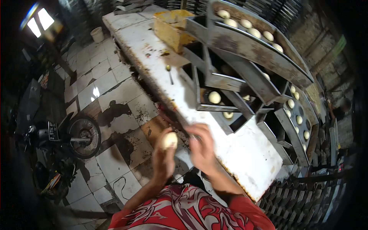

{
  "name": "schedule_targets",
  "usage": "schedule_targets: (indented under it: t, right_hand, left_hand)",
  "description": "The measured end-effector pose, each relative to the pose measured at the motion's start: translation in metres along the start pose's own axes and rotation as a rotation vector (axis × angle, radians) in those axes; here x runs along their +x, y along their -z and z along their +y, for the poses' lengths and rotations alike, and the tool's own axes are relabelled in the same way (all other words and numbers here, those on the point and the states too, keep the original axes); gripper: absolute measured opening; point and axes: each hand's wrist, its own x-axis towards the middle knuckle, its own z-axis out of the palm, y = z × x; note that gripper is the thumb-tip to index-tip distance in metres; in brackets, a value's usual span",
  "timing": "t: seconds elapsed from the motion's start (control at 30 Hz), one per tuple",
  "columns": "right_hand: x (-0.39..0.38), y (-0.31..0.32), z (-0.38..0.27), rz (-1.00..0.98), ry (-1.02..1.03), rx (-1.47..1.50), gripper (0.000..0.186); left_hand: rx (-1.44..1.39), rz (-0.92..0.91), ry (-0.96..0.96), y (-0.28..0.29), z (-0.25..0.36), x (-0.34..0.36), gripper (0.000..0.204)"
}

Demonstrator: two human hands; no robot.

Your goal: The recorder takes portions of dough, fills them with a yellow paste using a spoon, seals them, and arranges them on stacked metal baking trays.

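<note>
The left hand (163, 161) grasps a pale round ball (170, 140), which sits toward its one o'clock. At the ball's three o'clock, the right hand (202, 150) blurs; I cannot tell its grip.

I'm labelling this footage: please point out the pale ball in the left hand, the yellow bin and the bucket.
Pale ball (170, 140), head view: its middle.
Yellow bin (166, 34), head view: its side wall.
Bucket (97, 35), head view: its outer side.

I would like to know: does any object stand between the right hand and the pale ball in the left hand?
Nothing visible does. The left hand holds the pale ball, and only an open gap separates it from the right hand, which is blurred.
</note>
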Motion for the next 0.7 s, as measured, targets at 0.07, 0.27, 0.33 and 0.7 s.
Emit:
schedule_targets:
  t: [0.07, 0.27, 0.33, 0.7]
  right_hand:
    - [0.021, -0.085, 0.008, -0.063, -0.527, 0.410, 0.032]
    - [0.064, -0.188, 0.146, -0.432, -0.427, -0.082, 0.031]
    - [0.100, -0.196, 0.224, -0.158, -0.349, -0.394, 0.021]
    - [0.150, -0.229, 0.237, -0.249, -0.585, -0.358, 0.018]
  left_hand:
    - [-0.406, 0.098, 0.097, 0.008, 0.015, -0.005, 0.043]
    - [-1.030, 0.046, 0.380, 0.134, -0.047, 0.025, 0.041]
    - [-1.015, 0.006, 0.336, 0.150, -0.070, 0.031, 0.041]
    - [-0.445, 0.155, 0.527, 0.180, -0.095, 0.231, 0.043]
